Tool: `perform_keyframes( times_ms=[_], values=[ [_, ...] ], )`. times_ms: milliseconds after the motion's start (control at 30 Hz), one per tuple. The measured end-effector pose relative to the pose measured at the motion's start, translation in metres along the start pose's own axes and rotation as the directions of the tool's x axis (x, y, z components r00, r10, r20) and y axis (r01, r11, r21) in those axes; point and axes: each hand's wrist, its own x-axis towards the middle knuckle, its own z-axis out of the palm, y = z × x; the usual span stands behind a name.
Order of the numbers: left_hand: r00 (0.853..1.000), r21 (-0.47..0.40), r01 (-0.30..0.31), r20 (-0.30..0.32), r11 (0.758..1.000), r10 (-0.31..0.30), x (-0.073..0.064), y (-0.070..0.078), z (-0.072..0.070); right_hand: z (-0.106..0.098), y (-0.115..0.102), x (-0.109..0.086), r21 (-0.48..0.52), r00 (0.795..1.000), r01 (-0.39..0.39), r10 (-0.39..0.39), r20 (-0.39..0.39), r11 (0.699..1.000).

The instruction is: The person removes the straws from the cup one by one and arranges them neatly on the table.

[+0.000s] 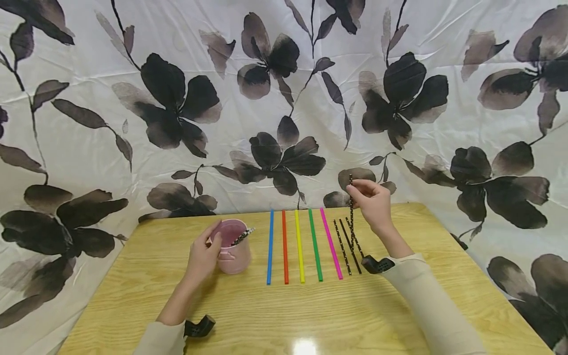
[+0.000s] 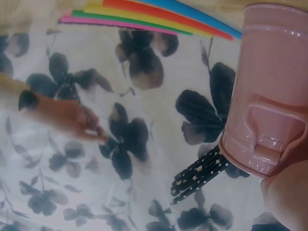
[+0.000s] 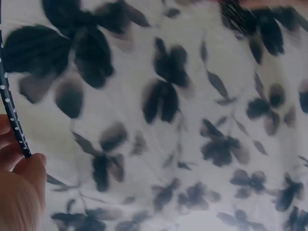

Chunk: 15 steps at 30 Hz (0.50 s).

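My left hand (image 1: 204, 252) grips the rim of a pink cup (image 1: 235, 260) at the table's left; a small side handle shows on it. Several black straws with white dots and stars (image 2: 199, 174) poke out of the cup's mouth. Above the right end of the straw row, my right hand (image 1: 376, 207) pinches a black straw with white dots (image 3: 11, 115), held upright near its top. Below it lie thin black patterned straws (image 1: 341, 246), partly overlapped by the held one in the head view.
Side by side on the wooden table (image 1: 266, 315) lie a blue straw (image 1: 269, 246), a red straw (image 1: 285, 246), a yellow straw (image 1: 300, 246), a green straw (image 1: 315, 246) and a bright pink straw (image 1: 331, 244). A floral cloth (image 1: 275, 108) hangs behind the table.
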Motion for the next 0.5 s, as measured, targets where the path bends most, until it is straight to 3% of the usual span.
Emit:
perform_keyframes(
  times_ms=[200, 333, 500],
  values=[
    [1.000, 0.017, -0.009, -0.020, 1.000, 0.009, 0.004, -0.010, 0.002, -0.021, 0.046, 0.004, -0.151, 0.995, -0.103, 0.104, 0.000, 0.983],
    [1.000, 0.023, -0.007, -0.013, 1.000, 0.008, 0.003, -0.010, 0.002, -0.033, 0.085, 0.003, -0.246, 0.976, -0.207, 0.216, 0.009, 0.947],
    [1.000, 0.026, -0.003, 0.001, 1.000, 0.003, 0.001, -0.012, 0.003, -0.043, 0.123, -0.002, -0.345, 0.961, -0.255, 0.276, 0.013, 0.903]
  ],
)
